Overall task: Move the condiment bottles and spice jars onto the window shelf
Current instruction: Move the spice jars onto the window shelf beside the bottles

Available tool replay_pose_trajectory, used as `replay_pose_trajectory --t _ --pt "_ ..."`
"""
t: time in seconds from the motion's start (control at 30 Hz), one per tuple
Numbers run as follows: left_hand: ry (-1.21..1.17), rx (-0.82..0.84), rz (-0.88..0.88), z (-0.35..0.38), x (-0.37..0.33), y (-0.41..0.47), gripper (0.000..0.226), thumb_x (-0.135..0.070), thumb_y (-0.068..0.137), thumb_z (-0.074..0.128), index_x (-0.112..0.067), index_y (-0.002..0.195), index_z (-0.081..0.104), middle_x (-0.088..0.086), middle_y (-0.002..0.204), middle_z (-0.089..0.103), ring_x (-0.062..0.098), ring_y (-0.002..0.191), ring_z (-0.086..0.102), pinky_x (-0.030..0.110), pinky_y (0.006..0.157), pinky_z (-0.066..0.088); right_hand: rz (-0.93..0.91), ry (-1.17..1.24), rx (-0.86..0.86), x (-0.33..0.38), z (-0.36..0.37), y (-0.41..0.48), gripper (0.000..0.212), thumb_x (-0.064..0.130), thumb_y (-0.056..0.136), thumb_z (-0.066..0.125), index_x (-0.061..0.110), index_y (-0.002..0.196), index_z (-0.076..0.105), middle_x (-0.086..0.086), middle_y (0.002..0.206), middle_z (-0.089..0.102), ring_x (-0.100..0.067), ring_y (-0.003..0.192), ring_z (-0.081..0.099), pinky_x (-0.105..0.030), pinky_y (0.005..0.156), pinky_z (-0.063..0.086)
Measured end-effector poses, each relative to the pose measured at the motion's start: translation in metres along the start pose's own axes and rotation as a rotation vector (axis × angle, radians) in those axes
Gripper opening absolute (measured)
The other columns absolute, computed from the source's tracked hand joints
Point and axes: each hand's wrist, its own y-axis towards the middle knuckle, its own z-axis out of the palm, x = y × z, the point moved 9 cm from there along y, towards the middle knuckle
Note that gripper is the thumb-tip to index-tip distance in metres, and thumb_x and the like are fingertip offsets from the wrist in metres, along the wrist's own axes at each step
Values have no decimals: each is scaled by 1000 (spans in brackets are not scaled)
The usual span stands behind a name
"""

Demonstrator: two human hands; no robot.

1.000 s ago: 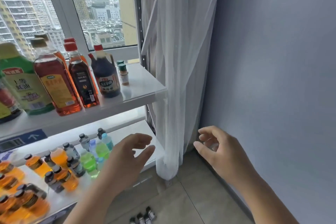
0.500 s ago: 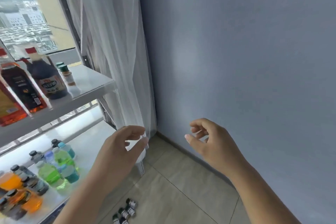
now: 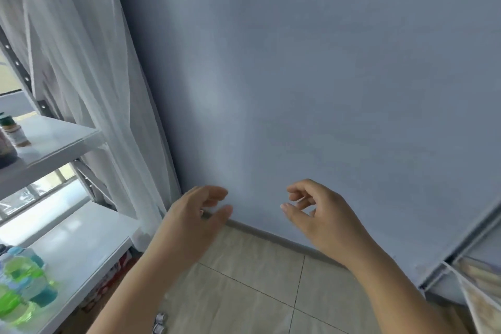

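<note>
The window shelf (image 3: 59, 141) shows only at the far left edge, a white board on a grey metal frame. A small spice jar (image 3: 13, 131) with a green cap stands on it beside the base of a dark bottle (image 3: 5, 150). My left hand (image 3: 192, 222) and my right hand (image 3: 322, 214) float side by side in front of a blue-grey wall, fingers loosely curled, holding nothing. Both hands are well to the right of the shelf.
A sheer white curtain (image 3: 89, 84) hangs between shelf and wall. The lower shelf board (image 3: 81, 241) carries green and blue drink bottles (image 3: 24, 285) at the left. Tiled floor (image 3: 257, 287) lies below, with small capped bottles (image 3: 160, 321). A cabinet edge (image 3: 466, 260) juts in at the lower right.
The view has swung right, away from the shelf toward the bare wall; most bottles have left the frame. Both hands stay empty and keep their loose curl.
</note>
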Motion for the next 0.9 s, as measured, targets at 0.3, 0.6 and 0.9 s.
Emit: replay_pose_trajectory --t 0.3,0.6,0.9 --pt "5 80 141 103 -115 -38 24 -44 93 67 -43 117 66 -31 110 66 -15 103 60 5 82 44 56 -17 -71 -89 -119 -77 28 54 89 65 43 115 59 26 108 62 4 102 61 -32 86 57" --pt "-54 170 237 249 -265 -86 26 -45 94 66 -38 119 66 -29 112 66 -14 105 60 4 80 43 132 -71 -103 -201 -268 -160 29 53 89 65 42 115 60 26 107 64 5 100 61 -31 88 56" --pt "-107 310 293 356 -360 -92 24 -43 94 66 -37 117 68 -28 111 68 -13 105 61 4 80 45 240 -71 -176 -291 -361 -203 32 54 90 64 44 120 59 29 108 63 8 101 60 -28 87 55"
